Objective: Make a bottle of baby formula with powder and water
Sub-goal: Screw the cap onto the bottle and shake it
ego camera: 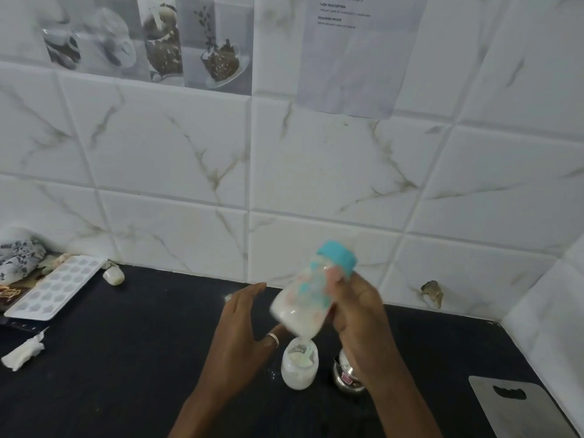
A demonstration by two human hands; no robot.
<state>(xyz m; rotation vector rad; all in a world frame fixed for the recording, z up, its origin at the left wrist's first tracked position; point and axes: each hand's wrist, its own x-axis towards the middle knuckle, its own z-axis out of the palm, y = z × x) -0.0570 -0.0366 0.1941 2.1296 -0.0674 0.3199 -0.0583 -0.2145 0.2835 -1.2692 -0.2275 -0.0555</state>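
Item 1. Clear plastic baby bottle with teal cap and pastel print (303,298): held in the air at centre frame, tilted with cap toward 1 o'clock and base toward 7 o'clock, motion-blurred. White milky liquid fills the lower part. Judged: powder and water are already in and the cap is on; the mixing shake is under way.

Item 2. Right hand (357,308): fingers wrapped and pressed around the bottle's upper body just below the cap.

Item 3. Left hand (243,324): at 9 o'clock of the bottle, apart from it, fingers spread and extended, holding nothing; a ring shows on one finger.

Item 4. Small open jar with white powder and a scoop inside (299,368): standing on the black bench (142,358), directly below the bottle's base.

Item 5. Small shiny steel vessel (346,377): at 3 o'clock of the jar, partly hidden by the right wrist.

Item 6. White ice-cube tray (57,287): far at 9 o'clock, by the wall.

Item 7. Steel cutting board (518,409): at 4 o'clock, near the bench's front.

Remaining, judged: finish the shake, set the bottle down, close the jar.

Room: tiled wall close behind at 12 o'clock, corner at 3 o'clock; the bench lies open between 8 and 9 o'clock. The open jar below risks a knock.
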